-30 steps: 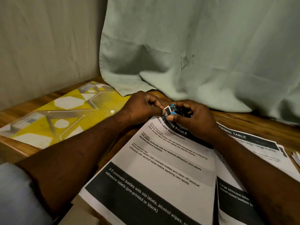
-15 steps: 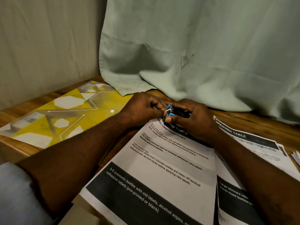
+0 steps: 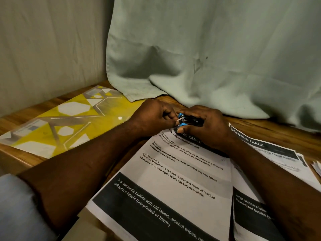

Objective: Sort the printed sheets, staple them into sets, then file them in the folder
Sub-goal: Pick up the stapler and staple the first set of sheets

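A small blue and black stapler (image 3: 188, 120) sits at the far top corner of a printed sheet set (image 3: 175, 180) headed "Bottle Label Replacement". My right hand (image 3: 206, 126) is wrapped around the stapler. My left hand (image 3: 154, 117) pinches at the stapler's blue front end with its fingertips, right at the sheet's corner. A second printed sheet (image 3: 271, 150) headed "Dressing Table" lies under and to the right of the first. A yellow patterned plastic folder (image 3: 57, 124) lies flat on the table to the left, closed with a white snap.
A pale green curtain (image 3: 208, 58) hangs behind and drapes onto the wooden table (image 3: 281, 129). More paper edges (image 3: 317, 167) show at the far right. A wall stands at the left.
Both hands and the stapler have shifted slightly away from me toward the curtain, off the sheet's black header band. The sheets and the folder have not moved.
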